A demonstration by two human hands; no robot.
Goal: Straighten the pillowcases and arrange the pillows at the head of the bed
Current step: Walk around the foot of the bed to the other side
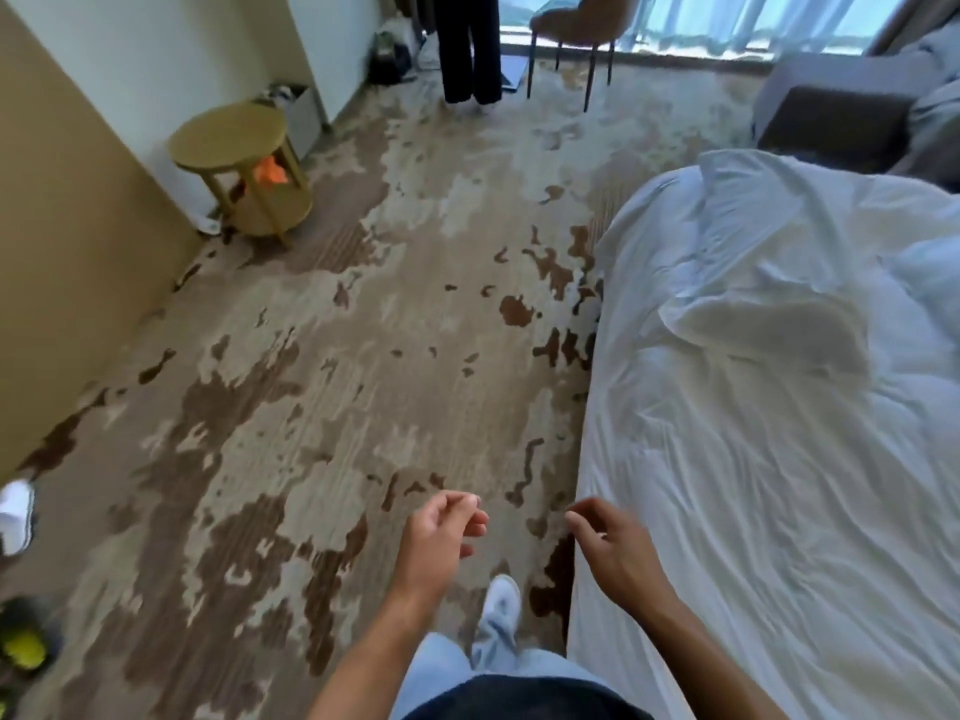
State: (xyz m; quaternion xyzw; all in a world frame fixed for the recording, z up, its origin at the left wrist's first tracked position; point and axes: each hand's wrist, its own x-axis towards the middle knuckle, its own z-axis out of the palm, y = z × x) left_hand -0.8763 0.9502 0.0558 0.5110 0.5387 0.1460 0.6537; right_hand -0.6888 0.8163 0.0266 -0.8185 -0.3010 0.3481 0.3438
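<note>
Both hands hang in front of the person with nothing in them. The left hand (441, 537) has its fingers (462, 504) loosely curled over the patterned carpet (311, 381). The right hand (615, 550) is relaxed too, fingers bent downward at the near edge of the bed (779, 511). Up the bed from the right fingers, well apart from them, a white pillow (769, 330) lies among the rumpled white bedding. Below the hands a white shoe (498, 610) steps on the carpet. Far beyond the left fingers, a small round wooden side table (234, 137) stands by the wall.
</note>
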